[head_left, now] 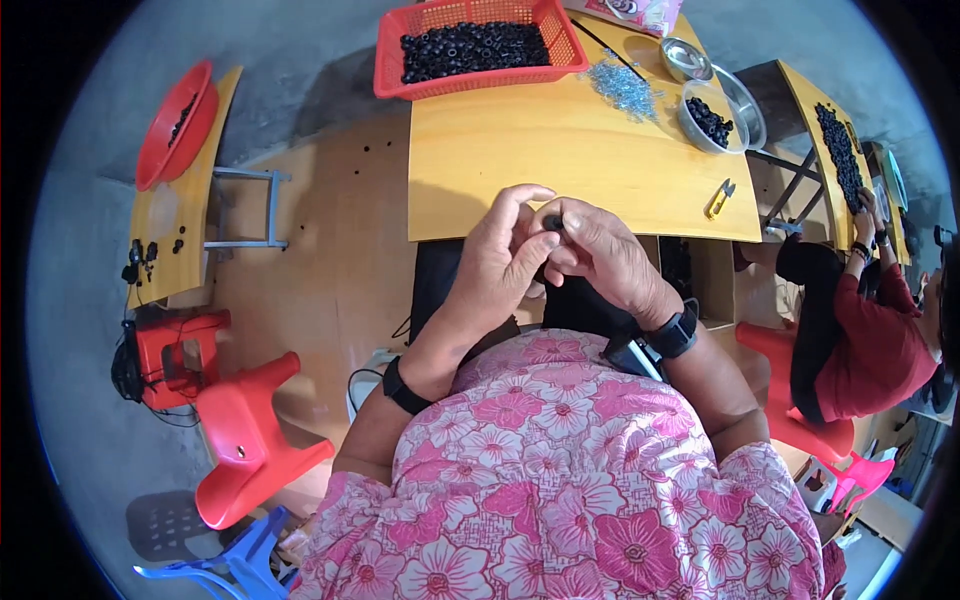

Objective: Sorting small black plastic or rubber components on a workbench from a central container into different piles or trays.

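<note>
Just off the table's near edge, my two hands meet around a small round black part [553, 222]. My right hand [607, 255] pinches it between thumb and finger. Beside it, my left hand [503, 250] is curled with its thumb tip close against the part; whether it also grips something is hidden by the fingers. On the yellow table [480, 170], a red plastic basket [480, 82] holds many similar black parts. A clear bowl [715, 138] at the right holds more of them, next to a loose pile of small clear bluish pieces [622, 88].
Yellow-handled thread snips [719, 200] lie at the table's right. A metal bowl [686, 58] stands farther back. At the far right a person in red [870, 350] handles black parts on another table. Left are a red basin [180, 125] and a red chair [245, 440].
</note>
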`<control>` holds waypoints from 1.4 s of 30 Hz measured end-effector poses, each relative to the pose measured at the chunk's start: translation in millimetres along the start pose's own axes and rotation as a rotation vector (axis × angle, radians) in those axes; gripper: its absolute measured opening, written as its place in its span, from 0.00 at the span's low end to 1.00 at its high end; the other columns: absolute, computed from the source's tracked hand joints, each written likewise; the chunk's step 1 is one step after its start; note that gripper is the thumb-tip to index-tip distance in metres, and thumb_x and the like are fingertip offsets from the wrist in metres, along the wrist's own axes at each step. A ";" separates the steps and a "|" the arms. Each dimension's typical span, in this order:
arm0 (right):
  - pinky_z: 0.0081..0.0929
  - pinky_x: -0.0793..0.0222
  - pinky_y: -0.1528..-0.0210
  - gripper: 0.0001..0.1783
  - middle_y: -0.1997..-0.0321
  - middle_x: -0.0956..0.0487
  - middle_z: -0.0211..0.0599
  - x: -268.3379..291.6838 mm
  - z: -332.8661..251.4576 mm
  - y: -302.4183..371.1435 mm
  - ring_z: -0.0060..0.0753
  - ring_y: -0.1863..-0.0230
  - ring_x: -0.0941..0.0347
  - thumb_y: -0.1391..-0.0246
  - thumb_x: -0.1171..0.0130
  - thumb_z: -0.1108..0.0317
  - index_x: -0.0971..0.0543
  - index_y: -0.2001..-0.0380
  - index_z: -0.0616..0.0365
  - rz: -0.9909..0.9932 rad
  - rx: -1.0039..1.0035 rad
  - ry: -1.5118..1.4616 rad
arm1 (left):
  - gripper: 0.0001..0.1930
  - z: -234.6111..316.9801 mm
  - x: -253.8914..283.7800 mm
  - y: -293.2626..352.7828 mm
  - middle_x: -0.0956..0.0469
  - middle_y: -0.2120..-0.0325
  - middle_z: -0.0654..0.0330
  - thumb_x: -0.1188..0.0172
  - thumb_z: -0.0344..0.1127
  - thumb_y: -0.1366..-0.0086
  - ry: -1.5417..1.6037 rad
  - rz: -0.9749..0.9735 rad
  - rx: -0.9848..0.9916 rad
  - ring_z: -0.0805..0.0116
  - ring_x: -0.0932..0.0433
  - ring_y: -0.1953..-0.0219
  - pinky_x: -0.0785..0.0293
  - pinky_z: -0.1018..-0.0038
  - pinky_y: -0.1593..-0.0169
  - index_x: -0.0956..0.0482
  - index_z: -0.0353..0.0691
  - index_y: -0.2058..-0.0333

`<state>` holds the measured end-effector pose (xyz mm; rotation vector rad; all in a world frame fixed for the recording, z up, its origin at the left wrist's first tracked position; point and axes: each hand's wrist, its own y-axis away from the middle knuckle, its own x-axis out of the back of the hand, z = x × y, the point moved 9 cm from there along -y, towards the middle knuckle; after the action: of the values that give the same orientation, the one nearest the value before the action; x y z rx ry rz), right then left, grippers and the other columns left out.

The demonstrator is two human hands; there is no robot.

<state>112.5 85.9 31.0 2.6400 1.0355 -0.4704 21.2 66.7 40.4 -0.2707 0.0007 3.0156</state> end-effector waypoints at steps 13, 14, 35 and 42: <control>0.21 0.31 0.69 0.16 0.77 0.33 0.26 4.4 11.1 -3.9 0.20 0.75 0.33 0.36 0.51 0.55 0.29 0.65 0.59 0.091 -0.122 -0.163 | 0.07 13.4 20.7 -5.0 0.31 0.70 0.63 0.37 0.23 0.43 -0.246 0.118 -0.314 0.79 0.27 0.72 0.27 0.82 0.71 0.24 0.33 0.64; 0.20 0.30 0.69 0.14 0.76 0.32 0.26 7.4 8.2 -3.5 0.19 0.75 0.32 0.37 0.50 0.57 0.28 0.62 0.59 0.133 -0.091 -0.180 | 0.07 15.3 20.0 -4.6 0.31 0.70 0.63 0.37 0.23 0.43 -0.246 0.117 -0.314 0.79 0.27 0.72 0.27 0.82 0.71 0.24 0.33 0.64; 0.13 0.31 0.69 0.09 0.70 0.24 0.27 21.1 -3.2 -1.6 0.14 0.73 0.30 0.38 0.47 0.66 0.24 0.60 0.60 0.205 0.168 -0.054 | 0.07 4.3 17.8 -0.7 0.22 0.72 0.61 0.40 0.24 0.39 -0.004 0.082 -0.119 0.80 0.23 0.72 0.22 0.84 0.76 0.24 0.32 0.62; 0.12 0.33 0.69 0.07 0.73 0.26 0.23 19.1 -16.3 0.4 0.12 0.74 0.31 0.37 0.49 0.69 0.26 0.60 0.60 0.230 0.227 0.204 | 0.07 0.9 20.8 -0.3 0.23 0.73 0.63 0.39 0.24 0.39 -0.015 0.097 -0.114 0.82 0.24 0.73 0.22 0.84 0.75 0.24 0.32 0.62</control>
<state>129.2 103.0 38.5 3.0149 0.7542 -0.2877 0.7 69.4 37.6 -0.2661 -0.1651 3.1186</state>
